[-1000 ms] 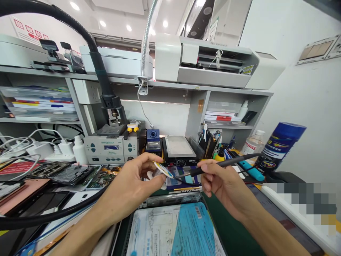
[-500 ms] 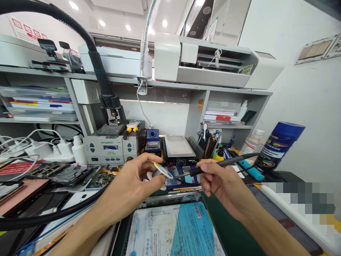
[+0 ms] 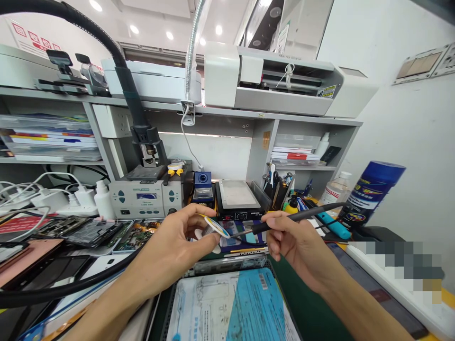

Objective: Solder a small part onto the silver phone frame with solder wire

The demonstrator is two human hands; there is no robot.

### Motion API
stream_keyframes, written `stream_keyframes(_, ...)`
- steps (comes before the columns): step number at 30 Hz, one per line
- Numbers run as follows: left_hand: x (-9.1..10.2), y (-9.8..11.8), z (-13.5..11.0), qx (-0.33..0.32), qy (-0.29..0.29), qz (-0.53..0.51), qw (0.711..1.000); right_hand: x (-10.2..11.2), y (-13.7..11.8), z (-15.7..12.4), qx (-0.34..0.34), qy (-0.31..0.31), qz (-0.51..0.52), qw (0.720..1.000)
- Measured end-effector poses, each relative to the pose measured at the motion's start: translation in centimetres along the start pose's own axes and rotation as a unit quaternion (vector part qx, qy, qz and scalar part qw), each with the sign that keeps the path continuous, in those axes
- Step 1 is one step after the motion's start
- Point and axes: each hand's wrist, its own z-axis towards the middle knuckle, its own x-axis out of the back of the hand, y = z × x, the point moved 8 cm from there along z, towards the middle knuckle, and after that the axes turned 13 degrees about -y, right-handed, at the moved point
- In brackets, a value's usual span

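Note:
My left hand [image 3: 174,246] is closed around a small solder spool [image 3: 217,227], tilted on edge, with a white rim and a blue and yellow label. In my right hand [image 3: 296,244] is a soldering iron [image 3: 261,228], held like a pen and pointing left. Its thin metal tip is at the spool's lower right edge; whether they touch I cannot tell. The iron's black cord [image 3: 323,209] runs off to the right. Below both hands lies a flat panel [image 3: 234,308] with a white and blue printed label, within a dark metal frame.
A soldering station [image 3: 142,199] and a small hot plate [image 3: 238,194] stand at the back. Phone parts [image 3: 88,233] crowd the left, crossed by a thick black hose [image 3: 78,289]. At right are a blue spray can [image 3: 373,199], a clear bottle [image 3: 336,189] and a tool holder [image 3: 279,189].
The camera view has shifted slightly. Both hands, the spool and the soldering iron keep nearly the same positions relative to one another.

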Motion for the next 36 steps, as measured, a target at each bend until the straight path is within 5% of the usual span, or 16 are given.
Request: stream_keyframes(36, 0.0, -0.5, -0.09, 0.048, -0.004, -0.071, 0.996, -0.11, -0.06, 0.02, -0.002, -0.008, -0.007, 1.0)
